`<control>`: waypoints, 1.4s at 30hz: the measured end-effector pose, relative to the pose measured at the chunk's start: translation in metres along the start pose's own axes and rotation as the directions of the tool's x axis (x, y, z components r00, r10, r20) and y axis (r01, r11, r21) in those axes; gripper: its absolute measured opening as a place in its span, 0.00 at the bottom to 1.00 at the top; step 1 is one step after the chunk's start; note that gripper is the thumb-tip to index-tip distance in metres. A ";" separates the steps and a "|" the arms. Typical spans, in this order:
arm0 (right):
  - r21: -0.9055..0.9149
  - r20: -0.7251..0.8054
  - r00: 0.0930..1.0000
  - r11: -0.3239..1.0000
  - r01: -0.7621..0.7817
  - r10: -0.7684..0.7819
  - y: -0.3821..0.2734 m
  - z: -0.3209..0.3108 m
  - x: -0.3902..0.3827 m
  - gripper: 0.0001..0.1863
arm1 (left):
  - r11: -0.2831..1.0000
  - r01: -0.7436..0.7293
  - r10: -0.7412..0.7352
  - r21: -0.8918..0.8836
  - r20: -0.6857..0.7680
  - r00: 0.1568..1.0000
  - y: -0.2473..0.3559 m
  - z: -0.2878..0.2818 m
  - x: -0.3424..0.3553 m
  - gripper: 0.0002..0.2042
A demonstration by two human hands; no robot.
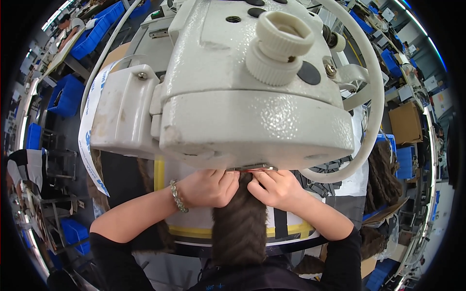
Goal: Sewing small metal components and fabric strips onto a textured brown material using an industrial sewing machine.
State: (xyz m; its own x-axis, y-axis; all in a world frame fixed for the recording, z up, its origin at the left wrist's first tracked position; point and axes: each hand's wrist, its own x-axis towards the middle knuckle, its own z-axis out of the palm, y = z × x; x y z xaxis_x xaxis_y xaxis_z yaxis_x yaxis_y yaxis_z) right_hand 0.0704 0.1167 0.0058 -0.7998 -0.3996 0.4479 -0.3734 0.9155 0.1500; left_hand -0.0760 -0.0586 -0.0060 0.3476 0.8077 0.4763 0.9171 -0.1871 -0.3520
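The left hand (211, 188) and right hand (277, 190) pinch the long brown fur strip (239, 228) at its far end, with little room below the glossy white machine head (257, 121); it runs between them past the yellow-taped table edge (190, 232).

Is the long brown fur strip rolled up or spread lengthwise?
Spread lengthwise: the fur strip runs from between the left hand and right hand toward the torso.

Large blue lettering on curved white strip (85, 127) at nine o'clock, running lengthwise. Small blue characters on dark clothing (252, 280) at six o'clock, too small to read.
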 end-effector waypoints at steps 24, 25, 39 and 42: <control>0.204 -0.112 0.986 0.974 -0.100 0.125 -0.002 0.008 -0.001 0.10 | 1.000 0.009 -0.008 -0.005 0.025 1.000 -0.004 -0.002 -0.001 0.04; 0.202 -0.116 0.985 0.974 -0.105 0.131 -0.001 0.010 -0.001 0.10 | 1.000 0.010 -0.010 0.010 0.021 1.000 -0.003 -0.002 -0.001 0.03; 0.182 -0.167 0.975 0.977 -0.114 0.145 0.003 0.000 0.007 0.11 | 0.999 0.041 -0.038 -0.012 0.186 0.982 -0.002 -0.009 -0.005 0.09; 0.222 -0.118 0.983 0.969 -0.112 0.141 0.001 0.002 0.003 0.10 | 1.000 0.008 -0.009 0.014 0.071 0.997 -0.003 -0.005 -0.006 0.03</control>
State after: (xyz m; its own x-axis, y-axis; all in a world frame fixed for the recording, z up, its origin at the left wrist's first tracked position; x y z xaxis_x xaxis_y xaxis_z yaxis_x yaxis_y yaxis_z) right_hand 0.0668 0.1167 0.0052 -0.7835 -0.2584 0.5652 -0.3763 0.9210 -0.1006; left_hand -0.0800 -0.0652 -0.0040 0.3246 0.8469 0.4211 0.9169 -0.1726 -0.3598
